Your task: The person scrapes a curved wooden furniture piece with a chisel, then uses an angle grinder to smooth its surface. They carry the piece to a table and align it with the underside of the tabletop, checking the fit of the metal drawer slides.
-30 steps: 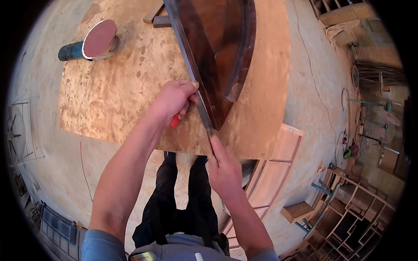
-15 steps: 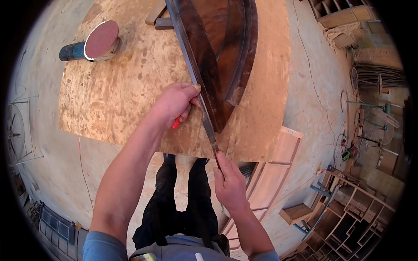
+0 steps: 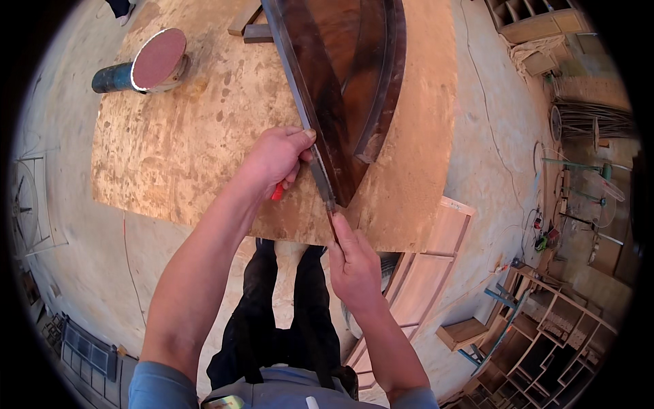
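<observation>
A dark brown, glossy wooden panel [image 3: 327, 75] with a curved right side and a pointed near end lies on the plywood table. My left hand [image 3: 281, 155] is closed at its straight left edge, thumb on top and fingers curled below. A small red piece [image 3: 278, 191] shows beneath those fingers; what it belongs to is hidden. My right hand [image 3: 355, 262] grips the brown handle of a file [image 3: 321, 180], whose flat grey blade lies along the panel's edge near the point. The blade's far end meets my left hand, which partly hides it.
On the table's left [image 3: 157, 157] rests a blue sander [image 3: 150, 68] with its red disc facing up. Short wood pieces [image 3: 257, 34] lie beside the panel. A light framed panel [image 3: 422, 286] stands below right. Shelving [image 3: 545, 334] fills the lower right; a person's foot [image 3: 125, 15] shows far left.
My right hand has pushed the file forward along the panel's edge, away from me. My left hand has stayed nearly still. A person's foot has come into view at the top left.
</observation>
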Demonstrator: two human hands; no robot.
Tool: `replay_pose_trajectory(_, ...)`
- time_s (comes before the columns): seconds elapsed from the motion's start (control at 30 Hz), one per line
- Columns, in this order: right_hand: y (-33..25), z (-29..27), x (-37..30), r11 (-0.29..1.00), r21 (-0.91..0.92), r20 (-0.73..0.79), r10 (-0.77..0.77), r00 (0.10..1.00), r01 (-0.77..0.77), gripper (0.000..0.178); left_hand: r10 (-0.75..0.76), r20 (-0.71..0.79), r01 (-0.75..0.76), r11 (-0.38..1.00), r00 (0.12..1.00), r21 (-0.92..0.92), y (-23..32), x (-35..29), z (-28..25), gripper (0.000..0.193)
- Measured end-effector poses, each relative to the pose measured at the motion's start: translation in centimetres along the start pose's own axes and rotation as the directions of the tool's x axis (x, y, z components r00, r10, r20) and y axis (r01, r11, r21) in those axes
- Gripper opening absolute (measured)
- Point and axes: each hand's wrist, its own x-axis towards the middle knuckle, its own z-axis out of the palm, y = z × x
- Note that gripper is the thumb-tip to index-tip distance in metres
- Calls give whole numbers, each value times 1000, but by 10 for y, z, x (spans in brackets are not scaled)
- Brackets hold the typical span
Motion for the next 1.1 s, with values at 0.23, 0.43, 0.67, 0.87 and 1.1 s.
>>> replay_pose_trajectory(0.23,0,2,0,999,-31,8,16,1000,-15,51,10,-5,-9,1000,1000,19,1,-3,2,28)
replay_pose_trajectory(0.43,4,-2,-17,999,-21,-67,-50,996,49,49,27,0,-27,1000,1000,14,1,-2,4,31)
replay_pose_trajectory(0.67,-7,0,-9,1000,-28,8,-8,1000,9,47,46,28,-47,999,999,12,-4,2,-1,32)
replay_pose_trajectory(0.87,3,-2,-25,1000,19,-22,8,1000,-8,49,35,11,-35,999,999,8,-2,-2,0,32)
replay_pose_trajectory(1.1,0,0,-12,999,-4,-30,41,999,-42,48,37,4,-37,999,999,5,-1,-4,4,32)
